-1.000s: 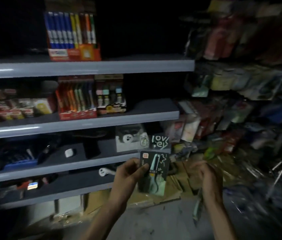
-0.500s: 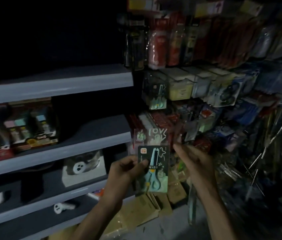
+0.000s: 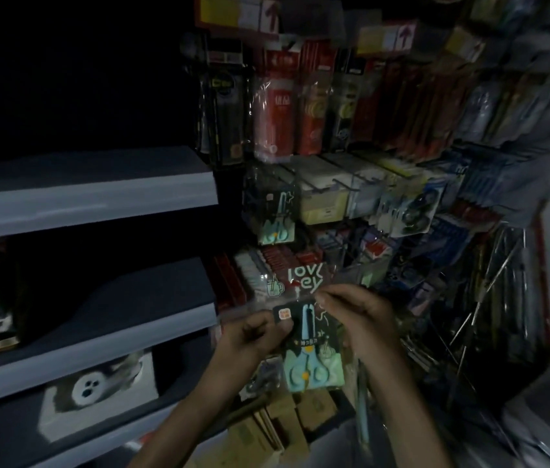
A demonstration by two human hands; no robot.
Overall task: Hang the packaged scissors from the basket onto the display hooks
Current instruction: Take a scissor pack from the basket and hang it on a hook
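The packaged scissors (image 3: 312, 359) are held upright in front of the rack, well below a matching hung pack (image 3: 275, 214) and not yet on any hook. The left hand (image 3: 253, 336) pinches the card's upper left corner, and the right hand (image 3: 356, 319) pinches its top edge on the other side. The main risk is a missed hook. The aisle is very dim, the fingers seem to cover the hang hole, and the hook above the hung pack is too dark to make out. A blind push could bend the card or knock the crowded boxed goods (image 3: 325, 201) just beside that spot. A light corner pinch could also let the pack slip.
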